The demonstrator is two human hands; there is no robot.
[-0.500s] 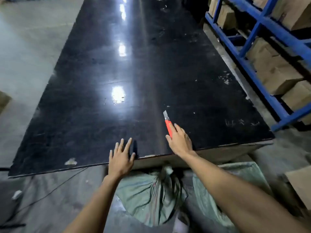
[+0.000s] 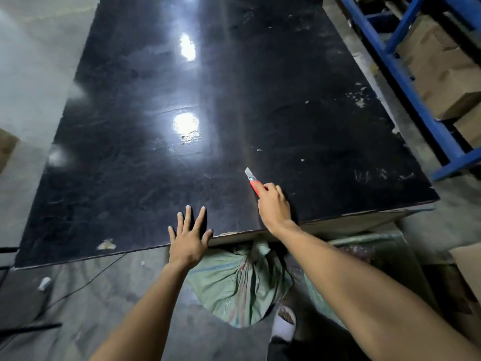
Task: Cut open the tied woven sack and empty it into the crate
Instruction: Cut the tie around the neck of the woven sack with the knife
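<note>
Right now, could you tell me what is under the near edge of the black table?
A tied green woven sack sits on the floor, its knotted top tucked under the table edge. A second green sack lies to its right. Anything farther under the tabletop is hidden.

Tied sack [image 2: 234, 285]: knot end tucked under table edge [image 2: 338, 225], top partly hidden. 2nd sack [image 2: 364, 241] mostly behind right forearm. Utility knife [image 2: 253, 182] handle buried in right hand [image 2: 273, 207]; only blade and red tip show. Boxes on blue rack [image 2: 406, 82] cut off at right edge. Shoe [image 2: 285, 324] blurred.
</note>
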